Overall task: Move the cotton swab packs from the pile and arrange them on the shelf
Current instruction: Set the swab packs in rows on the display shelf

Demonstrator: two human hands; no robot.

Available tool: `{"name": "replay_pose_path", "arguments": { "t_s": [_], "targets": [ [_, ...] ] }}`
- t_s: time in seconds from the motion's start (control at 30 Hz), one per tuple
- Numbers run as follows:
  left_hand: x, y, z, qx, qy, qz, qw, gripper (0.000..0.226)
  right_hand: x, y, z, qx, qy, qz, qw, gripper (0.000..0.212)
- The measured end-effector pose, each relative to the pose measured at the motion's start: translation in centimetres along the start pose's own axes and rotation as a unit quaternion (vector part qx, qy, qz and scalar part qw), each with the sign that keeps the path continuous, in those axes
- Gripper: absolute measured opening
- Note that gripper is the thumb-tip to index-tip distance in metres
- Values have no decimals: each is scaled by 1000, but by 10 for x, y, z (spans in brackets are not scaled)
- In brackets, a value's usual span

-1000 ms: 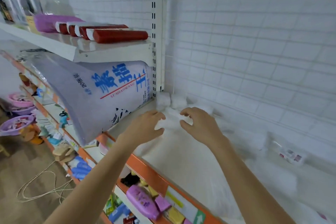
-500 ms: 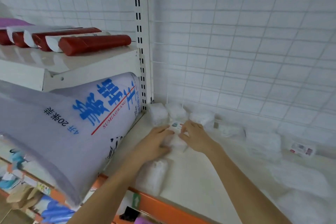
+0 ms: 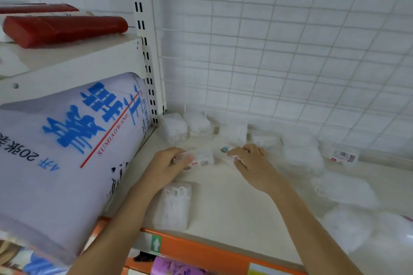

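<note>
The big pale plastic bag (image 3: 67, 152) lying on its side at the left carries large blue Chinese characters, too tilted to read with certainty. Beside a red diagonal line on it runs the brand in red Latin letters, "SUMIAOWANG". Nearer its lower edge, upside down in blue, stands "20" among further characters, with what looks like a "4" close by. On the orange front edge of the shelf (image 3: 201, 252) sits a green sticker (image 3: 155, 244) with a white arrow pointing up. Small labels on the packs are too blurred to read.
</note>
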State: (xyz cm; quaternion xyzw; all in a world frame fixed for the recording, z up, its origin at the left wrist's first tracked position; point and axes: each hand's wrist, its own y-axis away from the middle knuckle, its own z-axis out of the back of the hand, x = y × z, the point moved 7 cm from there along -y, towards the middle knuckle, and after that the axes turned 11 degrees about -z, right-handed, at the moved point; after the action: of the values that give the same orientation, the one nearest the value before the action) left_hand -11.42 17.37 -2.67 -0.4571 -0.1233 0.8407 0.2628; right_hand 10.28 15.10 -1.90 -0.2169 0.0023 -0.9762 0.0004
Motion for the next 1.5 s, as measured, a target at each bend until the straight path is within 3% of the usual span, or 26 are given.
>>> {"name": "replay_pose_path", "arguments": {
  "t_s": [0.1,0.23,0.4,0.43,0.57,0.63,0.73,0.9,1.03,1.13,1.23,1.5],
  "targets": [
    [7,3,-3,-14,19,61,998,49,-4,9,-2,9,-50,16,999,29],
    [11,3,-9,-28,38,113,992,39,1,10,-9,20,-57,43,997,30],
    [6,3,-1,-39,-47,55,997,21,1,10,-9,16,-25,52,998,41],
    [6,4,-1,-24,-54,47,997,26,1,10,-8,18,-19,48,999,45],
    [6,6,-11,75,-114,68,988,89,5,13,-8,30,-17,29,999,65],
    [9,6,-11,81,-119,84,986,99,4,14,-10,41,-13,12,999,74],
    [12,6,-14,101,-131,89,982,92,2,14,-12,44,7,1,999,70],
    [-1,4,-2,3,-91,39,995,67,8,13,-5,20,17,-18,1000,66],
    [-9,4,7,-28,-102,5,994,67,25,16,17,-51,70,5,996,68],
    [-13,5,19,-66,-64,5,996,70,26,36,41,-118,49,3,992,72],
    [-33,-1,23,-78,-54,-45,994,69,13,69,63,-170,1,-6,985,68],
    [-132,-7,-35,97,16,-215,972,68,-55,185,114,-306,-23,-98,946,69]
  ]
}}
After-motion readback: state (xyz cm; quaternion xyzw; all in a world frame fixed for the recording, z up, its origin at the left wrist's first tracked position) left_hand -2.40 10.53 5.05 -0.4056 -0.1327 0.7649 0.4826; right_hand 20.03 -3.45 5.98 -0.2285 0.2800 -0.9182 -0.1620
